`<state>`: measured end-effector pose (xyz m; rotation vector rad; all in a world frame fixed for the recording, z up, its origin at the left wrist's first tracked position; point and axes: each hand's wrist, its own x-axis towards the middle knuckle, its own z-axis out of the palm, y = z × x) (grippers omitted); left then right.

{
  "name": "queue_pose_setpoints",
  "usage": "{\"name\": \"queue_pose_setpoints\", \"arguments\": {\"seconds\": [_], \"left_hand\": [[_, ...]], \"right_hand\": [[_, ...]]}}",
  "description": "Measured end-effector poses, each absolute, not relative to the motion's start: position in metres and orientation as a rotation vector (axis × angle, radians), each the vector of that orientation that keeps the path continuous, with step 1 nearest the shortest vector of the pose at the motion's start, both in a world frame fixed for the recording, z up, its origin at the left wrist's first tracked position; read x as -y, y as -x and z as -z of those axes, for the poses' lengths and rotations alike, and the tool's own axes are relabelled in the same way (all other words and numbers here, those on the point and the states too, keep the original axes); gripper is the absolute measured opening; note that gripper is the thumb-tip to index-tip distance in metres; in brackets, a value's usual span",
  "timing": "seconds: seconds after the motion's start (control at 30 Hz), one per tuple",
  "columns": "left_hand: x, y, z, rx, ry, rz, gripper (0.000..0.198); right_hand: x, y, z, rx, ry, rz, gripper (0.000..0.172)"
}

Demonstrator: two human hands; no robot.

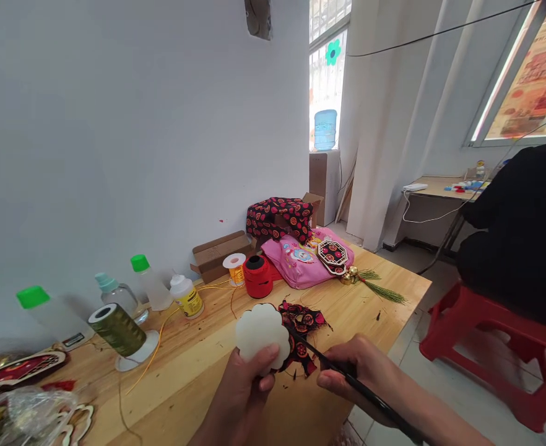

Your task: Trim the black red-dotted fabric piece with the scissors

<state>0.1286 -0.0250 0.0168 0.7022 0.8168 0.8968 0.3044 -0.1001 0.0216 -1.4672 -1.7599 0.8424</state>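
One white scalloped piece (257, 332) is pinched in your left hand (251, 375); your right hand (364, 365) grips a black tool (379, 404) at its edge. Patterned cloth (305, 319) beyond both looks partly cut; what remains is unclear.

There are two hands (254, 371) (359, 365), one white disc (257, 337) and three thread spools (121, 332) (236, 272) (258, 285).

A black tool (375, 399) apparently touches the rim of a white scalloped disc (256, 336).
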Motion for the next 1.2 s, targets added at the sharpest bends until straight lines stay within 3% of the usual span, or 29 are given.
{"name": "queue_pose_setpoints", "arguments": {"seconds": [0.27, 0.83, 1.2], "left_hand": [[0.018, -0.127, -0.016, -0.846, -0.742, -0.903, 0.043], [0.013, -0.127, -0.011, -0.88, -0.752, -0.897, 0.049], [0.01, -0.127, -0.01, -0.863, -0.883, -0.826, 0.034]], "right_hand": [[0.089, -0.321, -0.022, 1.836, 1.425, -0.922, 0.033], [0.092, -0.328, -0.019, 1.845, 1.505, -0.965, 0.054], [0.089, -0.326, -0.031, 1.854, 1.566, -0.946, 0.071]]}}
